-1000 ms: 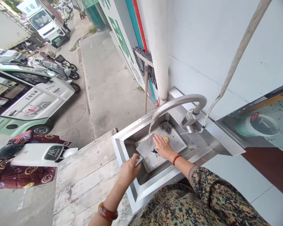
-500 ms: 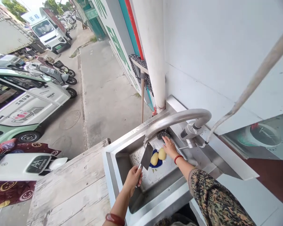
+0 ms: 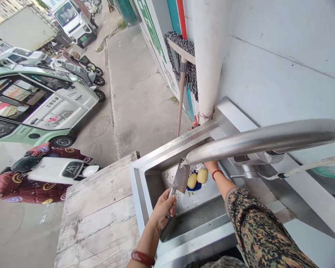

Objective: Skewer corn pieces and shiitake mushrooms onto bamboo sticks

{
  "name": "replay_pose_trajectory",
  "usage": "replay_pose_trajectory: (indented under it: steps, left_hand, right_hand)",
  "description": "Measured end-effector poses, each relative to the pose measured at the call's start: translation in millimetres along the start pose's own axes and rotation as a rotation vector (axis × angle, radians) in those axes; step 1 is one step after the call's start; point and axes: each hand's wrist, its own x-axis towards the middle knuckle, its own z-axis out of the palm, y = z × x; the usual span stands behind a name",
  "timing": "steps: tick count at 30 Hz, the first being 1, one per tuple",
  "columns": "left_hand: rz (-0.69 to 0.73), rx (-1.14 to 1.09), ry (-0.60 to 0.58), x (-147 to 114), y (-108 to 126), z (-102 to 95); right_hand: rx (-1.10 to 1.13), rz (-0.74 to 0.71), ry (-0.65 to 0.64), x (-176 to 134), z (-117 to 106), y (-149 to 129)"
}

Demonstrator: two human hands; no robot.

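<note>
My left hand (image 3: pixel 164 208) is closed round the handle of a cleaver (image 3: pixel 181 176), whose broad blade tilts upward under the faucet's spout. Water appears to run onto the top of the blade. Two peeled yellow potatoes, a left one (image 3: pixel 192 181) and a right one (image 3: pixel 202 175), lie on something dark blue (image 3: pixel 194 187) in the metal sink (image 3: pixel 141 193). My right hand (image 3: pixel 211 166) reaches into the far right part of the sink, behind the faucet (image 3: pixel 257 141). The faucet hides its fingers and whatever they touch.
A weathered wooden bench (image 3: pixel 100 208) adjoins the sink's left side. Behind the sink, a mop (image 3: pixel 182 82) leans beside a white pipe (image 3: pixel 210 56). A covered scooter (image 3: pixel 53 169) and a small green-and-white vehicle (image 3: pixel 56 108) stand on the left.
My view has moved closer to the faucet, which now covers my right fingers and the dark scouring pad they were reaching at. The cleaver's blade has come under the spout.
</note>
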Motion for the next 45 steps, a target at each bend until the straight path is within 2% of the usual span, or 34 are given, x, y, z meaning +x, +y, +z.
replay_pose_trajectory:
  steps: [4,6,8,11,13,15,19,23,25,27,30,31,33,36,38,41,45]
  left_hand:
    - [-0.013,-0.025,-0.037,-2.5,12.8,12.4]
    - [-0.020,-0.025,-0.069,-8.7,20.4,22.1]
    - [-0.028,-0.005,-0.092,-18.9,26.4,31.9]
    - [-0.030,0.017,-0.123,-35.8,31.7,43.1]
    - [-0.022,0.014,-0.141,-42.7,34.1,47.3]
    - [-0.015,0.006,-0.138,-45.1,35.8,49.0]
    - [-0.026,0.002,-0.146,-46.9,33.8,51.1]
    - [-0.037,0.014,-0.191,-55.2,24.6,56.5]
    - [-0.022,0.002,-0.195,-58.0,22.3,57.7]
    - [0.000,-0.017,-0.175,-58.1,23.5,56.4]
    - [0.013,-0.027,-0.131,-56.4,27.7,51.8]
    - [0.011,-0.023,-0.133,-56.2,28.6,50.7]
    - [0.005,-0.007,-0.160,-55.7,28.7,50.8]
    - [0.007,0.056,-0.180,-48.2,28.4,56.9]
    - [-0.003,0.129,-0.151,-34.0,31.5,64.0]
    - [-0.086,0.253,-0.074,0.1,44.0,75.3]
    - [-0.138,0.345,-0.053,46.8,70.3,82.9]
  right_hand:
    - [0.049,0.000,0.055,-51.1,-17.7,-55.8]
    - [0.162,-0.119,0.063,-76.2,-20.8,-83.0]
    - [0.267,-0.193,0.058,-85.1,-22.9,-96.8]
    - [0.282,-0.033,0.111,-71.4,-29.2,-93.9]
    - [0.279,0.024,0.133,-65.4,-33.3,-91.5]
    - [0.290,0.006,0.129,-74.5,-36.1,-98.6]
    - [0.360,-0.145,0.098,-99.0,-41.6,-114.0]
    - [0.345,0.026,0.170,-67.2,-51.8,-91.3]
    - [0.340,0.066,0.189,-58.1,-53.8,-87.6]
    - [0.358,0.032,0.179,-69.9,-51.3,-99.7]
    - [0.453,-0.133,0.142,-100.6,-43.8,-125.2]
    - [0.484,-0.143,0.145,-104.2,-42.1,-127.6]
    - [0.520,-0.040,0.186,-94.8,-41.4,-117.3]
    - [0.530,0.120,0.264,-60.0,-44.4,-76.5]
    - [0.542,0.199,0.319,-49.1,-46.7,-50.1]
    - [0.564,0.262,0.351,-69.2,-48.4,-29.1]
    - [0.584,0.242,0.304,-119.6,-47.4,-24.6]
